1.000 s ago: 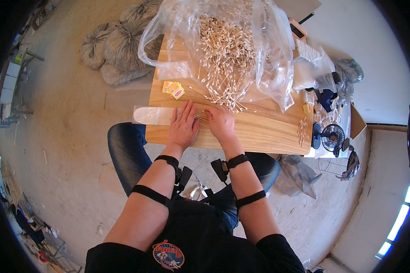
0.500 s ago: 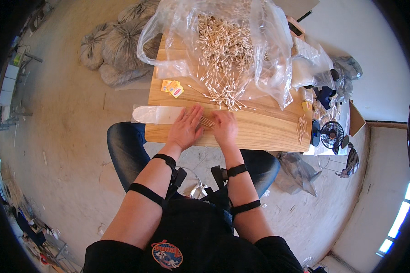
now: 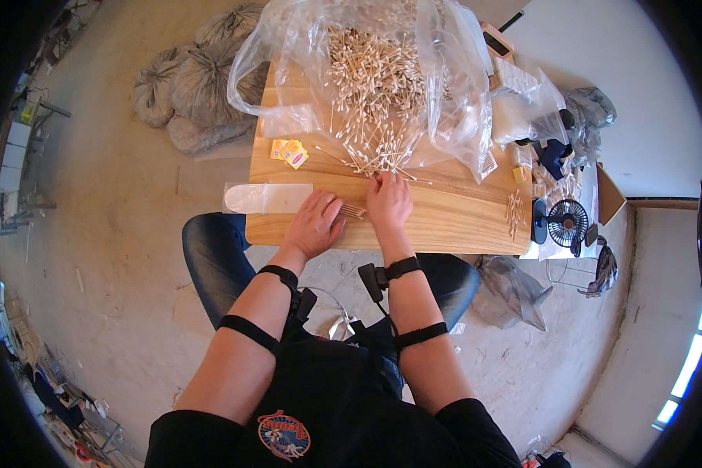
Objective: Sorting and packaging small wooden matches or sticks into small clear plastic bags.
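Observation:
My left hand [image 3: 313, 222] lies over a small row of cotton swabs [image 3: 353, 210] on the wooden table; their sticks poke out to the right from beneath its fingers. Just left of that hand is a clear plastic sleeve with a white round-ended card [image 3: 267, 198]. My right hand [image 3: 388, 201] has its fingers bent together at the near edge of a big heap of cotton swabs [image 3: 374, 74]. Its fingertips meet the loose swabs there, and what they pinch is too small to make out. The heap spills from a large clear plastic bag [image 3: 452, 101].
Small yellow cards [image 3: 290, 153] lie left of the heap. A few separate swabs [image 3: 515, 214] rest near the right edge of the wooden table [image 3: 444, 222]. Beyond that edge stands a small black fan [image 3: 568, 224]. Full grey sacks [image 3: 210, 86] sit on the floor at left.
My right hand has moved away from the swabs beside my left hand, up to the heap's near edge. The left hand stays nearly in place over its swabs. The whole view has shifted slightly.

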A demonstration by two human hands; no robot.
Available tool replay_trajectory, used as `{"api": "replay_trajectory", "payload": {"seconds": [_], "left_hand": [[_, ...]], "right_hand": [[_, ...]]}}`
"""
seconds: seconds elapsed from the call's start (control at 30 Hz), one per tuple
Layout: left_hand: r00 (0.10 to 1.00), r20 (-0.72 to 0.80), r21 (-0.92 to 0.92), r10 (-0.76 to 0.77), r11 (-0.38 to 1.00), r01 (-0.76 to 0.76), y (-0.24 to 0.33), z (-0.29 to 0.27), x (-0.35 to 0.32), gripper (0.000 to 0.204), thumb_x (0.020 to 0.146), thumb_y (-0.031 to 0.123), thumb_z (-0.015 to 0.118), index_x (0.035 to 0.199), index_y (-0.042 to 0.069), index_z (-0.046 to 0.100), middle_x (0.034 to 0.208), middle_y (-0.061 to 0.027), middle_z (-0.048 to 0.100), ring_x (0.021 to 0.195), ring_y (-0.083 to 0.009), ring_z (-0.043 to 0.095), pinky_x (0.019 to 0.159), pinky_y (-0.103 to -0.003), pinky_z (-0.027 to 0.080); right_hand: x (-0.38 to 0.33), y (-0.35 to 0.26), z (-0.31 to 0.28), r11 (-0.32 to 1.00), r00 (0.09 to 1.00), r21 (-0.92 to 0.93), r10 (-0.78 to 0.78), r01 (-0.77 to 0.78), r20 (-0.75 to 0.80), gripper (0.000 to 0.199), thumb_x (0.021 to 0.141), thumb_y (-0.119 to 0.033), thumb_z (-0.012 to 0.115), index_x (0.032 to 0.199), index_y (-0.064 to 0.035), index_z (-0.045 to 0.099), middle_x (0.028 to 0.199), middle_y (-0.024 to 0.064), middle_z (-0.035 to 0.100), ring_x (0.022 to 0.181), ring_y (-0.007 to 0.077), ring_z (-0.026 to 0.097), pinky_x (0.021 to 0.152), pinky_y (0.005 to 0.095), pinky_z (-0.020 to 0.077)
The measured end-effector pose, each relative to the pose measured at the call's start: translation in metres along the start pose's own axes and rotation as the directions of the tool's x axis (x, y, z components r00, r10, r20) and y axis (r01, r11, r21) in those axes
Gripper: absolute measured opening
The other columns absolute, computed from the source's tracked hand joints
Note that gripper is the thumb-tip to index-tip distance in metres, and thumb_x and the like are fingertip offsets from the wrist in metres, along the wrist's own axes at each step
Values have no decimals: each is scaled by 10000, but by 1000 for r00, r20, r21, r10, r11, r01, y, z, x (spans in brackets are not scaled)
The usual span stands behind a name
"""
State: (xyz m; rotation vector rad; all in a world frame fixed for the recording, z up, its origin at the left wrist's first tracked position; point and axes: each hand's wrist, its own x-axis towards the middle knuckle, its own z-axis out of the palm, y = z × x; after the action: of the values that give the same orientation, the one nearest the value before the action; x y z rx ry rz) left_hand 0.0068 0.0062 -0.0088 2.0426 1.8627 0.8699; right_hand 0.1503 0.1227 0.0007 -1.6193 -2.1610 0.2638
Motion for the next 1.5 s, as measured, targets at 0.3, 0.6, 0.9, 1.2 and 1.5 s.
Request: {"api": "replay_trajectory", "payload": {"seconds": [0.3, 0.6, 0.9, 1.2, 1.5], "left_hand": [[990, -107, 56, -91, 994, 98, -4, 0, 2, 450, 839, 185, 646, 1245, 30, 530, 1328, -145, 525, 1285, -303, 465, 1135, -453, 321], [995, -64, 101, -71, 992, 78, 1, -3, 4, 477, 856, 204, 633, 1302, 65, 531, 1385, -130, 503, 1322, -280, 446, 1131, -458, 318], [998, -57, 144, -19, 989, 27, 2, -3, 3, 425, 852, 203, 638, 1265, 114, 593, 1372, -92, 532, 1318, -257, 457, 1120, -475, 323], [1000, 0, 189, -7, 982, 7, 0, 0, 3, 418, 875, 204, 603, 1285, 127, 584, 1413, -63, 511, 1348, -248, 431, 1138, -495, 287], [1000, 1, 165, -26, 986, 25, 1, -3, 1, 415, 839, 169, 639, 1252, 187, 606, 1404, -80, 509, 1342, -251, 438, 1126, -500, 308]], "right_hand": [[-23, 25, -20, 994, 989, 112, -27, 11, 145, 90, 835, -159, 659, 851, -75, 629, 889, 133, 659, 876, 338, 617, 745, 452, 497], [-34, -4, -12, 958, 966, 181, -243, 224, 88, 84, 843, -142, 651, 900, -81, 637, 852, 115, 627, 837, 332, 607, 713, 451, 500], [-26, 6, -13, 951, 956, 145, -285, 274, 65, 64, 820, -134, 656, 877, -106, 649, 858, 84, 620, 848, 309, 606, 709, 431, 509], [-19, 23, -19, 948, 944, 47, -317, 314, 91, 61, 803, -105, 651, 863, -96, 646, 877, 87, 616, 869, 306, 596, 722, 430, 501], [-14, 42, -35, 969, 968, 18, -247, 246, 51, 53, 819, -77, 622, 869, -92, 632, 879, 93, 619, 867, 316, 594, 734, 436, 499]]}}
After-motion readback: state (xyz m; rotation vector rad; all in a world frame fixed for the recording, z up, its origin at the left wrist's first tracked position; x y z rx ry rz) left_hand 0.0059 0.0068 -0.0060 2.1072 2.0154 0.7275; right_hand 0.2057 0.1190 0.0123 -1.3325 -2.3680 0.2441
